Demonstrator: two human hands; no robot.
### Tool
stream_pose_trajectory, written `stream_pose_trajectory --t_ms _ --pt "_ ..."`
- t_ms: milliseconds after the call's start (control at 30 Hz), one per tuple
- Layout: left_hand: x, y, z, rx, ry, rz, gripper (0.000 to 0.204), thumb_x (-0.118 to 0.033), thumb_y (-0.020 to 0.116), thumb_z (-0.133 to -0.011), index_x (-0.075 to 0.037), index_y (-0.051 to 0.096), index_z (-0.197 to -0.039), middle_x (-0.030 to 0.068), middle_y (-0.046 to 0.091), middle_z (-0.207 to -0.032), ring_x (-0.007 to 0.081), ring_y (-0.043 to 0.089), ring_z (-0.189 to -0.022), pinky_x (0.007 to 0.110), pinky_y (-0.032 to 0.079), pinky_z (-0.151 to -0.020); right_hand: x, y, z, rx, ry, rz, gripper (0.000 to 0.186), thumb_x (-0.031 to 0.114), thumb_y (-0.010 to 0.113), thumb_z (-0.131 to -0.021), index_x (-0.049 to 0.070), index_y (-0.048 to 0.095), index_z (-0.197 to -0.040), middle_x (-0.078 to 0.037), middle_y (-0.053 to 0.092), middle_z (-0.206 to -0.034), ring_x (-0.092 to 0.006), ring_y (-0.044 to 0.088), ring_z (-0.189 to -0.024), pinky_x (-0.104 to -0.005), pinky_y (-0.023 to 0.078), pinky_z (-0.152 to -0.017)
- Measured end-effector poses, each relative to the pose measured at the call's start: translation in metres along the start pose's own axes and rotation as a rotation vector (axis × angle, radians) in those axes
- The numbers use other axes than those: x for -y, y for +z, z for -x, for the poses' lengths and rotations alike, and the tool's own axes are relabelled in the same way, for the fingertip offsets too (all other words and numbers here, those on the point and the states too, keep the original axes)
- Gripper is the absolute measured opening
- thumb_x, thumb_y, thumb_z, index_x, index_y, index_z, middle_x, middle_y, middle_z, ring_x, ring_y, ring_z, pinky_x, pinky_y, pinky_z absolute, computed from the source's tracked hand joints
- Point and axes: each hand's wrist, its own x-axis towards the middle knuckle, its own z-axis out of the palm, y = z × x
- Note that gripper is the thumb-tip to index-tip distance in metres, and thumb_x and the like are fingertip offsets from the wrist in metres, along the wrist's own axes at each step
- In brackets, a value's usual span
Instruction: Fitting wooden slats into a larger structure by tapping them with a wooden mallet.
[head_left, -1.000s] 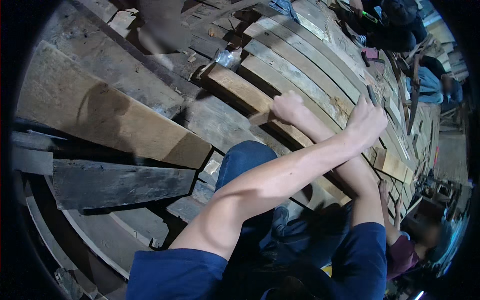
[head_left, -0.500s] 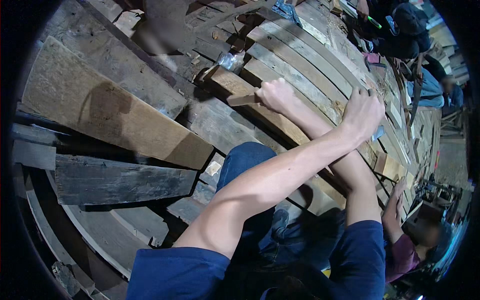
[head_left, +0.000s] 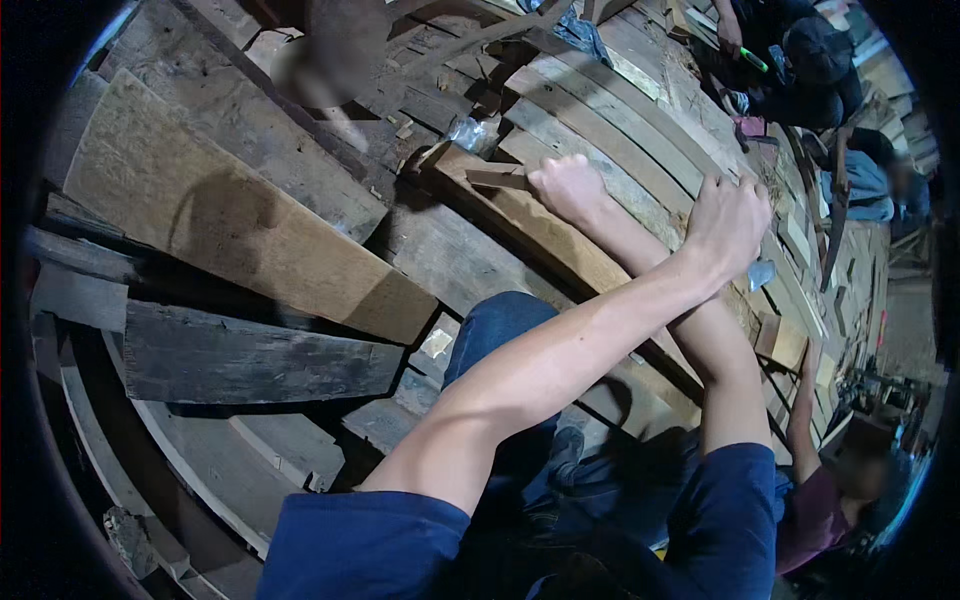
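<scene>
My arms cross over my knee: left hand (head_left: 728, 222) lies knuckles-up on the far planks, fingers curled down; whether it grips anything I can't tell — the palm side is hidden. Right hand (head_left: 567, 186) is closed around a small dark wooden stick (head_left: 497, 178), flat-sided, poking out left of the fist, its other end buried in my grip. The stick sits on the top end of a long tan plank (head_left: 560, 262) — smooth, curved by the lens, running down-right under both forearms. Rough grey weathered boards (head_left: 250, 360) lie left, one cracked and dark, plus a broad pale board (head_left: 230, 225) with a dusty face. Crumpled clear plastic (head_left: 472, 130) lies just above the stick. A bluish scrap (head_left: 760, 273) peeks beside my left wrist; hard to identify. Another person (head_left: 810, 60) crouches top right, cut off by the rim.
</scene>
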Motion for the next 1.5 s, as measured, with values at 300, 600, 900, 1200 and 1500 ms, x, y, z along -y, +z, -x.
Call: stream_pose_trajectory --t_ms 300,600,900,1200,1500 --pt "0.011 -0.004 -0.001 -0.056 -0.016 0.071 0.017 -0.009 0.06 -0.071 0.002 0.06 -0.085 0.0157 0.063 -0.082 0.0291 0.064 -0.078 0.038 0.047 -0.077 -0.032 0.008 0.018 0.151 -0.056 -0.095 0.015 0.018 0.054 -0.078 0.007 0.063 -0.085 -0.018 0.062 -0.065 -0.0335 0.064 -0.062 -0.0441 0.052 -0.055" --pt "0.011 -0.007 -0.004 -0.036 -0.013 0.064 0.013 -0.009 0.061 -0.071 0.001 0.06 -0.079 0.0163 0.063 -0.08 0.0299 0.064 -0.077 0.04 0.048 -0.075 0.022 0.034 -0.049 0.143 0.12 -0.199 0.03 0.022 0.046 -0.087 0.006 0.062 -0.106 -0.016 0.065 -0.08 -0.0308 0.066 -0.082 -0.0405 0.054 -0.066" --pt "0.024 -0.017 -0.002 -0.067 -0.05 0.044 0.014 -0.008 0.061 -0.073 0.002 0.059 -0.082 0.0174 0.062 -0.081 0.0307 0.064 -0.077 0.04 0.048 -0.074 0.065 0.006 -0.023 0.492 0.035 0.085 0.022 0.018 0.052 -0.084 0.017 0.071 -0.095 -0.006 0.07 -0.087 -0.0209 0.068 -0.077 -0.0352 0.054 -0.061" --pt "0.015 -0.005 -0.004 -0.078 0.0 0.074 0.015 -0.01 0.061 -0.072 0.002 0.06 -0.081 0.018 0.062 -0.083 0.0304 0.064 -0.076 0.041 0.047 -0.073 0.058 0.004 -0.045 0.217 -0.046 0.068 0.023 0.02 0.049 -0.086 0.013 0.071 -0.087 -0.009 0.069 -0.084 -0.0232 0.068 -0.075 -0.0356 0.053 -0.062" --pt "0.016 -0.013 -0.004 -0.136 0.016 0.095 0.015 -0.009 0.062 -0.072 0.003 0.059 -0.08 0.017 0.061 -0.079 0.0312 0.064 -0.073 0.04 0.048 -0.072 0.032 -0.013 -0.011 0.472 0.039 0.058 0.023 0.029 0.057 -0.082 0.01 0.07 -0.079 -0.01 0.069 -0.083 -0.0244 0.067 -0.079 -0.0353 0.052 -0.067"
